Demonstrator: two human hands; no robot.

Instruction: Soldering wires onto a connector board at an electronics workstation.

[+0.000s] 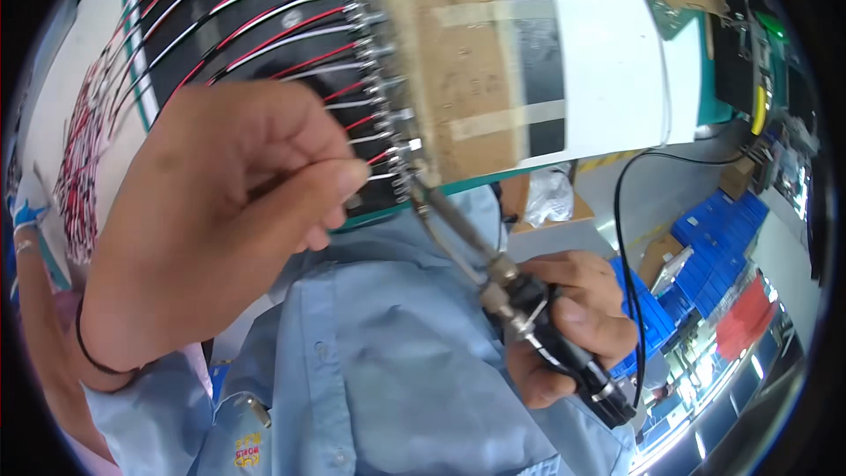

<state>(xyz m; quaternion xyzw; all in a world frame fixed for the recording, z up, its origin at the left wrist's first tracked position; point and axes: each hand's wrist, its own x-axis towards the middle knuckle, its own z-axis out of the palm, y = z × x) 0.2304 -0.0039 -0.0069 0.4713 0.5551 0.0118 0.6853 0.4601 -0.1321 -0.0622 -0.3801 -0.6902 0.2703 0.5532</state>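
My left hand is closed in a pinch, its thumb and forefinger at a short red wire near the close end of a row of metal terminals. The red wire runs from the fingertips to a terminal. In my right hand is a soldering iron with a black handle and a thin metal feed tube beside its barrel. Its tip meets the near end of the terminal row, just right of my left fingertips. Red, white and black wires fan leftward from the terminals over a black mat.
A brown board strip with pale tape lies right of the terminals. Loose wire ends hang in a bundle at left. A black cable loops at right, near blue bins. Another person's gloved hand shows far left.
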